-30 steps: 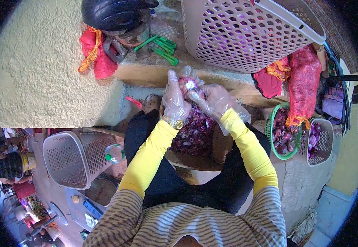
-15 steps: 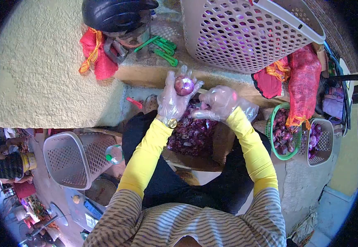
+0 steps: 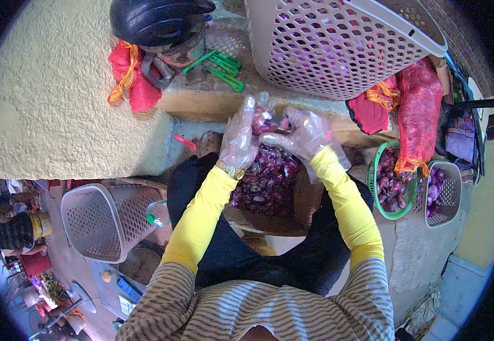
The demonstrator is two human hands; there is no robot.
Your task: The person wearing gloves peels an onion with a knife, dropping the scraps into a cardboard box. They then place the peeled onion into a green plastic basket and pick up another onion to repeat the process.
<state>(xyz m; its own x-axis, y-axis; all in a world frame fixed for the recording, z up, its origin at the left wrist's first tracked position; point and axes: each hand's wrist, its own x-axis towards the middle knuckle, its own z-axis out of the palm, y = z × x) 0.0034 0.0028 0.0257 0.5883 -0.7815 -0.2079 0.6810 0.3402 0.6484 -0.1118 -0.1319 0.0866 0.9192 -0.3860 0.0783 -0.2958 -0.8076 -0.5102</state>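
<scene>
My left hand (image 3: 240, 136), in a clear plastic glove, is wrapped round a purple-red onion (image 3: 263, 122) above the box between my legs. From the right, my right hand (image 3: 304, 135), also gloved, meets the onion with its fingers bent together. Something small is pinched there, but I cannot make out what. Below both hands, the cardboard box (image 3: 308, 196) holds a heap of purple onion skins (image 3: 267, 182).
A large perforated basket (image 3: 321, 54) stands on the ledge beside green cutters (image 3: 224, 71) and a dark helmet (image 3: 156, 23). Onions fill a green basket (image 3: 376, 199) at right. At left are a grey basket (image 3: 116, 221) and a bottle (image 3: 158, 213). A person (image 3: 16, 230) is far left.
My right hand has moved left and up against the onion. My left fingers have closed round the onion, which has shifted slightly right.
</scene>
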